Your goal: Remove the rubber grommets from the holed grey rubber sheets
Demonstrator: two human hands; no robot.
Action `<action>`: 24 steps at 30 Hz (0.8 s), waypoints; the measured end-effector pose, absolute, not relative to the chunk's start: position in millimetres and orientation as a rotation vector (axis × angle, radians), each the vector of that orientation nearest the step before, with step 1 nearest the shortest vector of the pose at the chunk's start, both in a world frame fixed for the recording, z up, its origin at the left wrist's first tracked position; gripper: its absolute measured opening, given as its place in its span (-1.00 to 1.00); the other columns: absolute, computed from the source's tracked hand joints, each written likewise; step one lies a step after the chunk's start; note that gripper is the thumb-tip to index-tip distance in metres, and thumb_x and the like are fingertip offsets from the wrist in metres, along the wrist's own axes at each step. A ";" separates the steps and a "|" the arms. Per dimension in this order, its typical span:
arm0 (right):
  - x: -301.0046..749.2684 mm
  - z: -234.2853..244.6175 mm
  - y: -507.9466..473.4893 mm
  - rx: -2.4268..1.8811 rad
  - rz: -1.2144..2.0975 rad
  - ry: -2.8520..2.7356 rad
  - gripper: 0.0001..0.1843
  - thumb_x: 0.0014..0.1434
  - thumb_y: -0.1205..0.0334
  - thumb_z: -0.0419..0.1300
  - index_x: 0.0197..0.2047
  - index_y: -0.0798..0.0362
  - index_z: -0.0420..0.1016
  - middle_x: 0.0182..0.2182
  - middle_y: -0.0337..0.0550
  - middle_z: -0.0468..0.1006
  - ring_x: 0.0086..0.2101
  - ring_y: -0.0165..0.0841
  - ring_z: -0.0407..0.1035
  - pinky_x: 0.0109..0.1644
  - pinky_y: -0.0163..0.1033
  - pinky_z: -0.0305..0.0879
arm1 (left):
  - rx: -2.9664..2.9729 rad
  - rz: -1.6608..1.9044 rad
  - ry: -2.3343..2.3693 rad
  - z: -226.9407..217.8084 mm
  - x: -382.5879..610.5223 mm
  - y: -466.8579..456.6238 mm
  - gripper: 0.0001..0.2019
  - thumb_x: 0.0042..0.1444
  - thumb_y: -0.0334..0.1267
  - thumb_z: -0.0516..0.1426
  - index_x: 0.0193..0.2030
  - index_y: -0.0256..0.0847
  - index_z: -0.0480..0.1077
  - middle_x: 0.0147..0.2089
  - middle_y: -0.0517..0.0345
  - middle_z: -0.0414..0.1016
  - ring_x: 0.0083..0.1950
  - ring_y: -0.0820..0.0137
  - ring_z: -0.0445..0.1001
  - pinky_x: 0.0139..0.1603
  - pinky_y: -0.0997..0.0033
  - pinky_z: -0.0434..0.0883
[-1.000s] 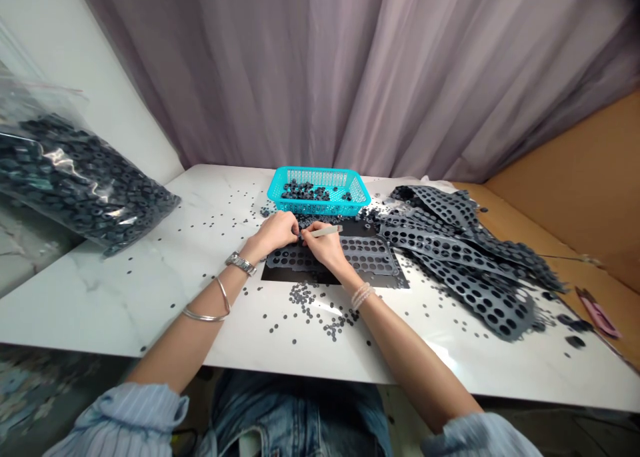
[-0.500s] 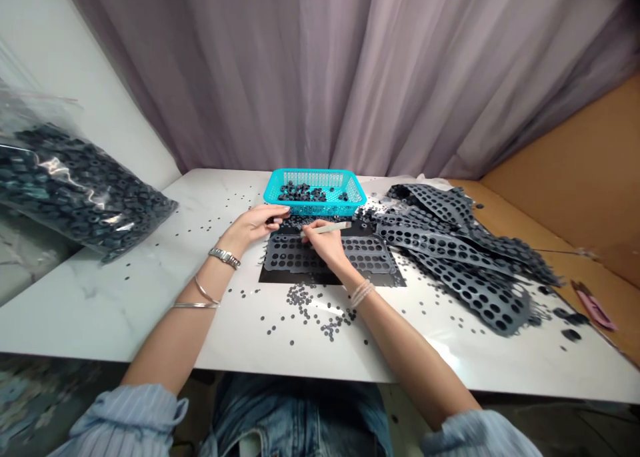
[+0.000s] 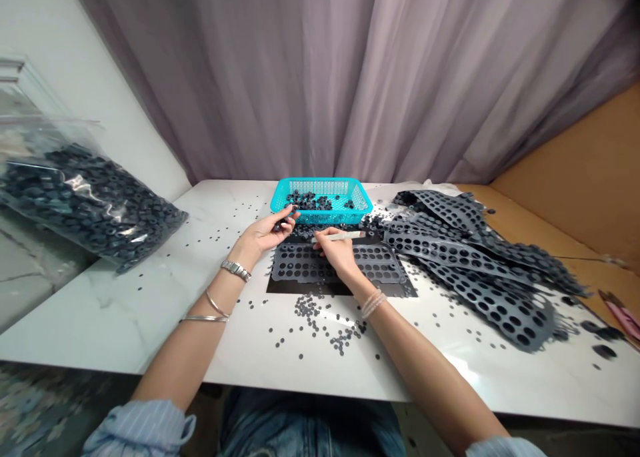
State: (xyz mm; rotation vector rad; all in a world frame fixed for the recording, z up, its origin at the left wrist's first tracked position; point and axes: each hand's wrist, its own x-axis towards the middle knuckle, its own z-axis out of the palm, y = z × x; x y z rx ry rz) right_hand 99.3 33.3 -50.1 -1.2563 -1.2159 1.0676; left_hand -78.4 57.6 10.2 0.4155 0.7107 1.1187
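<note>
A grey sheet (image 3: 337,263) with rows of round holes lies flat on a black mat (image 3: 283,285). The right hand (image 3: 337,250) rests on the sheet's far edge, its fingers pinching a pale stick (image 3: 346,236). The left hand (image 3: 270,233) is raised beyond the mat, fingertips pressed together; whether they pinch anything cannot be told. A teal basket (image 3: 357,200) stands beyond the mat, holding dark rings (image 3: 309,201).

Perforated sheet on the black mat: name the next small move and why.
Likely lower the left hand to the perforated sheet: it hangs near the teal basket, while the right hand holds a pale stick at the sheet's top edge.
</note>
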 end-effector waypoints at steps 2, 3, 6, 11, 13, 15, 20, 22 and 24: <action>98.8 -49.4 32.8 -1.253 1.073 -1.209 -0.75 0.05 0.07 0.22 -0.53 0.05 0.42 -0.62 -0.22 0.51 -0.58 -0.41 0.33 -0.50 -0.35 0.25 | 0.361 1.132 0.721 12.9 -76.3 55.7 -0.88 0.25 -0.47 0.14 -0.32 -0.39 0.47 -0.28 -0.07 0.47 -0.46 0.59 0.40 -0.59 0.73 0.37; 98.5 -49.2 32.6 -1.251 1.074 -1.208 -0.75 0.05 0.07 0.22 -0.53 0.05 0.42 -0.63 -0.22 0.51 -0.58 -0.41 0.32 -0.50 -0.35 0.24 | 0.339 1.139 0.729 14.1 -75.6 55.0 -0.89 0.25 -0.46 0.15 -0.31 -0.38 0.47 -0.27 -0.08 0.48 -0.45 0.58 0.43 -0.58 0.72 0.40; 97.8 -49.2 32.0 -1.246 1.081 -1.206 -0.75 0.05 0.08 0.23 -0.53 0.05 0.42 -0.63 -0.22 0.50 -0.58 -0.42 0.32 -0.50 -0.35 0.25 | 0.288 1.162 0.750 16.4 -73.9 53.5 -0.94 0.23 -0.45 0.17 -0.27 -0.39 0.45 -0.21 -0.15 0.51 -0.33 0.45 0.54 -0.49 0.66 0.51; 98.7 -47.5 32.2 -1.229 1.122 -1.170 -0.78 0.04 0.10 0.25 -0.52 0.04 0.43 -0.62 -0.23 0.51 -0.54 -0.39 0.38 -0.49 -0.36 0.31 | 0.232 1.163 0.682 17.2 -76.4 53.8 -0.85 0.21 -0.59 0.06 -0.16 -0.40 0.41 -0.12 -0.25 0.51 -0.12 0.26 0.59 -0.41 0.58 0.57; 98.8 -44.5 33.9 -1.226 1.142 -1.153 -0.79 0.03 0.11 0.25 -0.51 0.04 0.43 -0.61 -0.23 0.51 -0.53 -0.39 0.41 -0.49 -0.36 0.34 | 0.238 1.145 0.666 16.5 -80.6 55.6 -0.72 0.11 -0.66 -0.01 -0.12 -0.39 0.40 -0.14 -0.22 0.50 -0.14 0.27 0.59 -0.49 0.60 0.52; 96.6 -41.0 36.5 -1.230 1.173 -1.160 -0.81 0.03 0.13 0.26 -0.51 0.05 0.43 -0.61 -0.23 0.52 -0.52 -0.39 0.43 -0.50 -0.37 0.35 | 0.319 1.101 0.684 14.6 -86.1 58.4 -0.70 0.05 -0.64 -0.01 -0.13 -0.37 0.40 -0.22 -0.14 0.48 -0.29 0.37 0.56 -0.65 0.68 0.37; 80.5 -42.5 42.0 -1.245 1.186 -1.211 -0.85 0.04 0.21 0.24 -0.51 0.05 0.42 -0.61 -0.23 0.51 -0.52 -0.37 0.46 -0.49 -0.35 0.41 | 0.911 1.003 0.995 6.3 -98.2 62.7 -0.91 0.12 -0.37 0.17 -0.38 -0.33 0.45 -0.62 0.33 0.12 -0.69 0.65 0.05 -0.77 0.68 -0.10; 75.2 -48.7 42.3 -1.247 1.145 -1.257 -0.84 0.05 0.22 0.23 -0.52 0.04 0.41 -0.63 -0.24 0.50 -0.54 -0.37 0.46 -0.47 -0.33 0.43 | 1.190 0.913 1.142 3.9 -101.2 62.2 -0.92 0.04 -0.38 0.24 -0.44 -0.33 0.50 -0.67 0.36 0.12 -0.68 0.64 0.02 -0.73 0.64 -0.07; 73.5 -55.2 42.2 -1.246 1.105 -1.329 -0.84 0.06 0.22 0.21 -0.52 0.04 0.41 -0.65 -0.23 0.51 -0.56 -0.35 0.47 -0.47 -0.31 0.43 | 1.614 0.763 1.301 3.1 -102.6 61.0 -0.97 -0.04 -0.39 0.27 -0.46 -0.29 0.56 -0.63 0.25 0.34 -0.59 0.56 0.21 -0.61 0.59 0.10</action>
